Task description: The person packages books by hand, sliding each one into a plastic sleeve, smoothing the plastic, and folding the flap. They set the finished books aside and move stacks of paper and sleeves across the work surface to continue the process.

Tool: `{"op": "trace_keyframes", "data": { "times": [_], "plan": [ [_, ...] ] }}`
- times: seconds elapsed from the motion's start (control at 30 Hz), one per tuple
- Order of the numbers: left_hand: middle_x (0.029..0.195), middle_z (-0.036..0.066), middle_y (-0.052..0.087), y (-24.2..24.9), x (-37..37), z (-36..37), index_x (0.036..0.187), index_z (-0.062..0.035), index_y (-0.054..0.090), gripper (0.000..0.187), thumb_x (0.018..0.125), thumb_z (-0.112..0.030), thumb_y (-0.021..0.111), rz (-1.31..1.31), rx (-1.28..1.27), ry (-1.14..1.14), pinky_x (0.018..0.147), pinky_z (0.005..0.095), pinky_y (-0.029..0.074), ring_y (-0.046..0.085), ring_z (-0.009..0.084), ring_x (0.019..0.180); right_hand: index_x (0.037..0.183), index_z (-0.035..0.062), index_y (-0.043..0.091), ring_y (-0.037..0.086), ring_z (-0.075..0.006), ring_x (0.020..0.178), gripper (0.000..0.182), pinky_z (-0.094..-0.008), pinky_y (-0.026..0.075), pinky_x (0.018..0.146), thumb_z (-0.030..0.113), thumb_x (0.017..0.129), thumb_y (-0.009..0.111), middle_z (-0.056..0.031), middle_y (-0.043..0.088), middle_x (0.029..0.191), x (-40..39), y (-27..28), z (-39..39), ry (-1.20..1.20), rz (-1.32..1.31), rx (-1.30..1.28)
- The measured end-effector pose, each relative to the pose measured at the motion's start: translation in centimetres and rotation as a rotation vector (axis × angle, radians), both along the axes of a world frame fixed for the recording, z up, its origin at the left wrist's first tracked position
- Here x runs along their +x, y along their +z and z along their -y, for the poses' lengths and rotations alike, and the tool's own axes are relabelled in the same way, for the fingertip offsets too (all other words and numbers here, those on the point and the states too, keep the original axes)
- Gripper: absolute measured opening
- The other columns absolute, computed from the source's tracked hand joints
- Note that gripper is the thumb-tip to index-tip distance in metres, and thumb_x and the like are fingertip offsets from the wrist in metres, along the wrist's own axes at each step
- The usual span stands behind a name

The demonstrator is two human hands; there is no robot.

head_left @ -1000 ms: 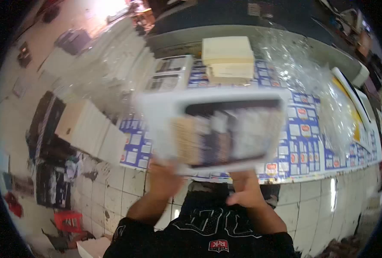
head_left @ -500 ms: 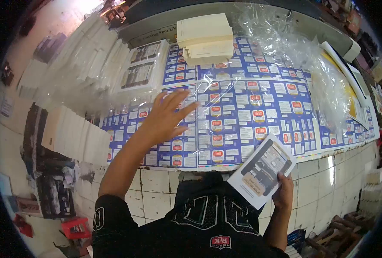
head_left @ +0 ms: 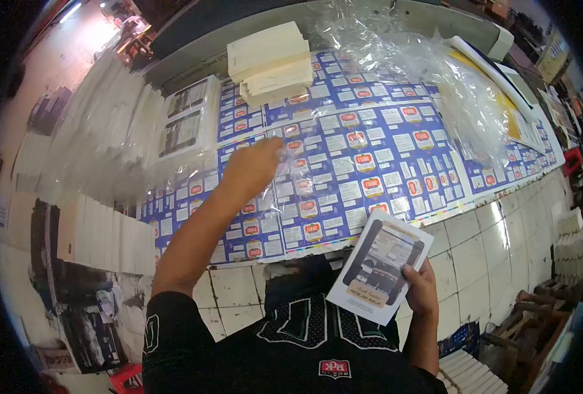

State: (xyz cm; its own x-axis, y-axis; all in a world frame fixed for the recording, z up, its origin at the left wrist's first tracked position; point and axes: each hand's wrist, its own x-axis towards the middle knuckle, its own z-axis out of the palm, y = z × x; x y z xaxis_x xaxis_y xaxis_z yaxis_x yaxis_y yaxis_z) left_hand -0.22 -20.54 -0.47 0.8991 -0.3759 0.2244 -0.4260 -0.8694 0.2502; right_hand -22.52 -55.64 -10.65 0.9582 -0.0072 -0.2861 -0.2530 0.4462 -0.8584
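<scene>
My right hand (head_left: 421,286) grips the lower right edge of a white book (head_left: 380,267) with a dark photo cover, held tilted at the table's front edge. My left hand (head_left: 253,164) is over the blue printed sheets (head_left: 344,177), its fingers drawn together and blurred. Clear plastic film shows at its fingertips, thin and hard to make out. Beyond that hand stand cream paper stacks (head_left: 268,56). To its left lie two piles of books with photo covers (head_left: 181,133) under clear plastic.
Many white stacks (head_left: 91,125) wrapped in plastic fill the left side. Crumpled clear plastic (head_left: 465,98) lies at the back right, beside a yellow sheet (head_left: 516,125). More white stacks (head_left: 101,233) stand lower left. Bundles (head_left: 472,372) and wooden pieces (head_left: 528,328) are on the floor at right.
My left hand's spread fingers have closed together over the sheets. The book in my right hand has moved slightly left and turned more upright. The whole view has shifted and rotated.
</scene>
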Motion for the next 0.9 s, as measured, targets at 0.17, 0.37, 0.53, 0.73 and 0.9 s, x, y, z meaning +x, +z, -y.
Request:
{"op": "trace_keyframes", "data": {
  "times": [0.17,0.37,0.53,0.73,0.9],
  "plan": [
    [0.097,0.023,0.067,0.4,-7.8,2.4,0.122,-0.0051,0.054,0.034,0.091,-0.018,0.058,-0.209,-0.234,0.219,0.075,0.0448,0.053,0.068,0.0376,0.085,0.14,-0.0021,0.037,0.055,-0.0251,0.118,0.064,-0.0378,0.042,0.101,0.022,0.088,0.065,-0.0136,0.055,0.131,-0.8,0.4,-1.0,-0.089,0.028,0.03],
    [0.102,0.021,0.067,-3.1,-10.2,8.9,0.127,-0.0045,0.052,0.042,0.089,-0.02,0.062,-0.252,-0.341,0.041,0.079,0.0441,0.053,0.067,0.0356,0.093,0.139,-0.0026,0.039,0.058,-0.026,0.112,0.055,-0.0379,0.046,0.097,0.022,0.093,0.057,-0.0161,0.057,0.127,-2.6,-0.2,3.4,-0.383,0.016,-0.035],
    [0.095,0.017,0.066,-2.5,-8.1,13.0,0.105,-0.0028,0.064,0.035,0.09,-0.035,0.061,-0.081,-0.249,0.039,0.068,0.0432,0.052,0.066,0.0324,0.083,0.14,-0.0045,0.039,0.061,-0.023,0.107,0.066,-0.0324,0.049,0.091,0.029,0.089,0.064,-0.0155,0.058,0.126,-4.7,3.6,4.4,-0.319,-0.001,-0.122],
    [0.094,0.012,0.067,-1.1,-8.6,14.6,0.106,-0.0041,0.064,0.035,0.089,-0.035,0.063,-0.18,-0.089,0.068,0.065,0.0414,0.051,0.067,0.0278,0.078,0.142,-0.0041,0.037,0.054,-0.0221,0.117,0.064,-0.0338,0.04,0.103,0.027,0.091,0.061,-0.0147,0.055,0.13,-2.5,2.2,0.2,-0.034,0.028,-0.047],
    [0.098,0.012,0.064,-3.0,-11.0,13.1,0.123,-0.0042,0.056,0.048,0.084,-0.03,0.066,-0.014,-0.185,-0.004,0.073,0.0442,0.046,0.062,0.0296,0.086,0.143,-0.0032,0.033,0.054,-0.0227,0.117,0.058,-0.0351,0.041,0.101,0.024,0.096,0.054,-0.0149,0.055,0.129,-1.2,0.4,-1.3,-0.268,-0.01,0.095]
  ]
}}
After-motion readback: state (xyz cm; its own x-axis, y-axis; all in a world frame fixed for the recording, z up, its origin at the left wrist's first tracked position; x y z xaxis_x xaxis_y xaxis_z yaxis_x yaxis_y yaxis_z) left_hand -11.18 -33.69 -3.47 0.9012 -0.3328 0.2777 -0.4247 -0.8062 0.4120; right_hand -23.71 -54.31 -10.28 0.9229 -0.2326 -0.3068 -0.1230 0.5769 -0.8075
